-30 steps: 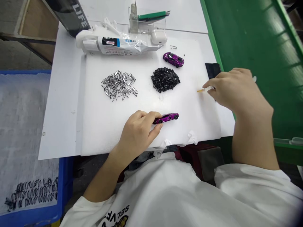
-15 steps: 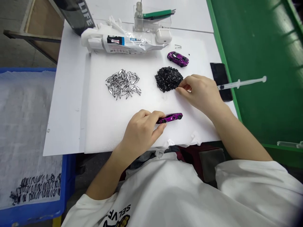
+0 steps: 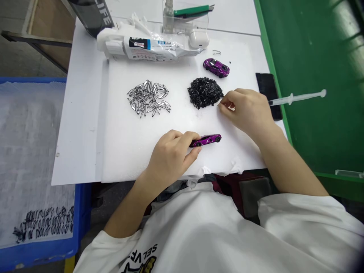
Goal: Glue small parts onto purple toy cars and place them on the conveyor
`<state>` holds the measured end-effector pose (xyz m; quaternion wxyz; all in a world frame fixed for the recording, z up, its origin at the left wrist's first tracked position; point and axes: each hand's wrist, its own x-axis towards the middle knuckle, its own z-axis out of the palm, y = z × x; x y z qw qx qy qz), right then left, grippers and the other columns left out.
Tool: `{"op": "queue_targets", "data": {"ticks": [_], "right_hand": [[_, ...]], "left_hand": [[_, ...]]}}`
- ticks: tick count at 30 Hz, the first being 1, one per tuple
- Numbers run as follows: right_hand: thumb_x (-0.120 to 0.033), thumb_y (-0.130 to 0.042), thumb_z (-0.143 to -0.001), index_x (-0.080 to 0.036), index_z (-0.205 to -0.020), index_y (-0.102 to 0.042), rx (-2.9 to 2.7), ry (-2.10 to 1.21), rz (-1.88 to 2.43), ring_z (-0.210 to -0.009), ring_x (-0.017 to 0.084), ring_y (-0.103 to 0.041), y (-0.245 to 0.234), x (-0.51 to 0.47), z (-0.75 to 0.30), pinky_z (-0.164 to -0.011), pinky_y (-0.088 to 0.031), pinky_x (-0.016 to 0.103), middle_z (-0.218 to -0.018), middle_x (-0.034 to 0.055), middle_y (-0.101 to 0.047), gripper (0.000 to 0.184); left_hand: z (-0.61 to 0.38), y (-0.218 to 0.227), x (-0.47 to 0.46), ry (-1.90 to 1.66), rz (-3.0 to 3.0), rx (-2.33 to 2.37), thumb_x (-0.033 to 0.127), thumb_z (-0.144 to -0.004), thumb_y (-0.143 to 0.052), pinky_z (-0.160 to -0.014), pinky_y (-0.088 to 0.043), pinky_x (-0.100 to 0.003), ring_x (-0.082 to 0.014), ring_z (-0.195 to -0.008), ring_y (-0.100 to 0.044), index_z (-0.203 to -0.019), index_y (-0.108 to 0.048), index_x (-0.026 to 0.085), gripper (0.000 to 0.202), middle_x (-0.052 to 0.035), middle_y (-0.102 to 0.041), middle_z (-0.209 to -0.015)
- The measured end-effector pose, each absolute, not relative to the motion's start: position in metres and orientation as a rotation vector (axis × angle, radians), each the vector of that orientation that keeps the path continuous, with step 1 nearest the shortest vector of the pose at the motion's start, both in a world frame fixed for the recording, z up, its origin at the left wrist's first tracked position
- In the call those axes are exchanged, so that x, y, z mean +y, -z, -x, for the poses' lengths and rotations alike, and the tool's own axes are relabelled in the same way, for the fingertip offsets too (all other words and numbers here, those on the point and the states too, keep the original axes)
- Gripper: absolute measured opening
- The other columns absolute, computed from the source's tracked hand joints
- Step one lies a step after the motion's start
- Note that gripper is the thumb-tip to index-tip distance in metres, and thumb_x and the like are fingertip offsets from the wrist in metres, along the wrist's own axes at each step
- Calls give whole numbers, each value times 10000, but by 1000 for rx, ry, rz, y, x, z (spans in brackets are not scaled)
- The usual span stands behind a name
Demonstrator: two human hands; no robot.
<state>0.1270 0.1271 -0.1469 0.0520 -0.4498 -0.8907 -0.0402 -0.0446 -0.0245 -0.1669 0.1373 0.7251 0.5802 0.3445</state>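
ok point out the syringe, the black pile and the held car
syringe (image 3: 290, 99): head view, on its flange
black pile (image 3: 205, 93): head view, middle of the heap
held car (image 3: 209, 140): head view, on its purple side

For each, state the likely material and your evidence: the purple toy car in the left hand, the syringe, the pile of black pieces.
Held purple toy car: glossy with sharp highlights; painted metal or plastic. Syringe: probably smooth plastic, whitish and semi-clear. Pile of black pieces: shiny, perhaps plastic, judging by its glints.
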Motion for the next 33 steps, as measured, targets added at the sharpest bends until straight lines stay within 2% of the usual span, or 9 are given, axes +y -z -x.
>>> {"op": "queue_targets", "data": {"ticks": [4,11,14,17,21,27,30,33], "right_hand": [[-230,-511,-845,-149,-794,-668,-2737,199,1411,-664,189,-538,140,130,-137,-543,-316,295,-746,71,-634,184],[-212,-507,-871,-168,-920,-662,-2847,-67,1070,-733,180,-569,139,143,-145,-638,-417,303,-870,72,-633,168],[-231,-501,-885,-173,-912,-670,-2906,-65,922,-751,191,-558,142,151,-144,-663,-413,320,-874,80,-625,181],[-244,-518,-869,-187,-873,-670,-2903,-205,814,-740,176,-548,146,161,-144,-655,-412,310,-836,66,-617,163],[-245,-560,-816,-198,-795,-652,-2816,-342,904,-648,143,-518,153,170,-144,-611,-429,299,-784,40,-588,106],[-217,-518,-856,-206,-785,-618,-2748,-116,788,-677,165,-542,144,145,-142,-613,-441,310,-783,50,-598,123],[-176,-554,-842,-200,-774,-596,-2599,-70,622,-659,148,-553,134,109,-138,-582,-450,281,-724,37,-599,84],[-198,-594,-828,-214,-758,-614,-2568,38,416,-595,121,-540,133,77,-135,-537,-447,254,-670,9,-607,74]], "left_hand": [[44,167,-24,-1006,-2097,1682,220,-870,-538,-713,-495,-279,-159,-798,-570,-987,-588,153,144,-22,-678,-855],[44,167,-24,-1008,-2094,1688,218,-868,-541,-703,-491,-278,-158,-792,-565,-991,-588,153,147,-22,-679,-853],[44,167,-24,-1011,-2093,1689,219,-867,-542,-698,-492,-276,-156,-785,-566,-986,-587,158,141,-21,-678,-853],[44,167,-24,-1012,-2098,1682,216,-869,-537,-704,-493,-277,-157,-793,-569,-985,-586,158,138,-22,-675,-847],[44,167,-24,-1009,-2094,1684,218,-867,-541,-713,-494,-281,-161,-798,-572,-988,-588,153,145,-25,-672,-841],[44,166,-25,-1013,-2097,1677,215,-871,-533,-718,-495,-284,-161,-800,-568,-985,-583,153,139,-21,-676,-826],[44,167,-25,-1008,-2099,1678,213,-873,-529,-721,-494,-285,-164,-804,-568,-989,-583,153,141,-22,-675,-812],[44,167,-25,-995,-2105,1681,233,-878,-528,-725,-493,-288,-169,-814,-571,-999,-582,154,154,-25,-676,-820]]}}
